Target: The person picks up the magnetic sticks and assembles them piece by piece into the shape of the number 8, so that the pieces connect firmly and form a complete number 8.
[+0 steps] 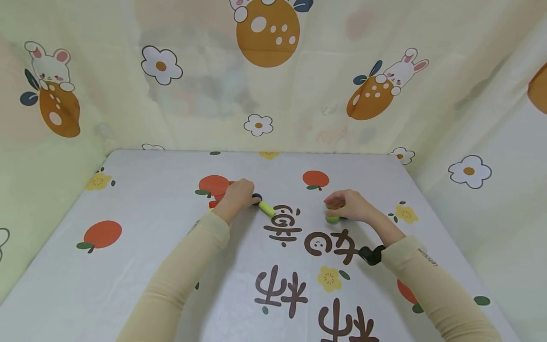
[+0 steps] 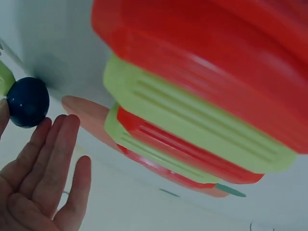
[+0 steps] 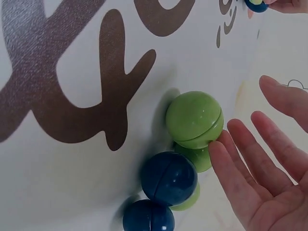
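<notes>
My left hand (image 1: 237, 197) pinches a dark blue ball (image 2: 29, 102) between thumb and fingers. In the head view, a lime stick (image 1: 267, 209) extends from that ball. Close beside this hand are red bars (image 2: 202, 53) and lime bars (image 2: 192, 113), large in the left wrist view and mostly covered by the hand in the head view. My right hand (image 1: 352, 205) has its fingers spread and relaxed, one fingertip touching a glossy green ball (image 3: 195, 119). More green balls (image 3: 198, 158) and two dark blue balls (image 3: 168, 178) cluster next to it on the tabletop.
The white tablecloth (image 1: 149, 285) carries printed fruit, flowers and brown characters, which lie flat. A patterned curtain (image 1: 205, 104) hangs behind the table and along both sides. A black band (image 1: 371, 255) sits at the right wrist.
</notes>
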The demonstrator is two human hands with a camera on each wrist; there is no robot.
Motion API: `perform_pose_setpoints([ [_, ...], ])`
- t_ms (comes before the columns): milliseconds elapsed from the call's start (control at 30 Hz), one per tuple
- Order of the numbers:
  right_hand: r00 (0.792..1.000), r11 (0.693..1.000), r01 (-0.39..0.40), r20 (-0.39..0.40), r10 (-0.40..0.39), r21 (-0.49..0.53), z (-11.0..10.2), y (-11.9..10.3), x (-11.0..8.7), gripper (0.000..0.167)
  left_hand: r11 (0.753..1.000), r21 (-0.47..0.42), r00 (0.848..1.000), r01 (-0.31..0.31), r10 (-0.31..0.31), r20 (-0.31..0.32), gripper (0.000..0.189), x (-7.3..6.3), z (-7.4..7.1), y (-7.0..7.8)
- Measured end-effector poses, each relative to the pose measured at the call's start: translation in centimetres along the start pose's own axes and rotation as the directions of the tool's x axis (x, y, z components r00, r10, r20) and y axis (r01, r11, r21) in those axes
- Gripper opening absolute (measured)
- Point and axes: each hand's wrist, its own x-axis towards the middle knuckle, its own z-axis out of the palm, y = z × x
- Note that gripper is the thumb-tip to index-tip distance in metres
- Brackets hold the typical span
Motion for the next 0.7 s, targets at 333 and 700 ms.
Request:
perform_pose_setpoints([
  [333,1.0,0.999,0.029,-0.011,-0.029,0.024,0.0,0.51,-0.07,0.039,0.998,-0.063,0.999,0.029,-0.028,0.018,0.036,-0.15,0.19,-0.42],
  [700,1.0,1.0,0.005,-0.018,-0.005,-0.012,0.52,-0.09,0.01,0.035,0.979,-0.201,0.999,0.041,-0.041,0.006,0.032,0.26,0.61,-0.78],
])
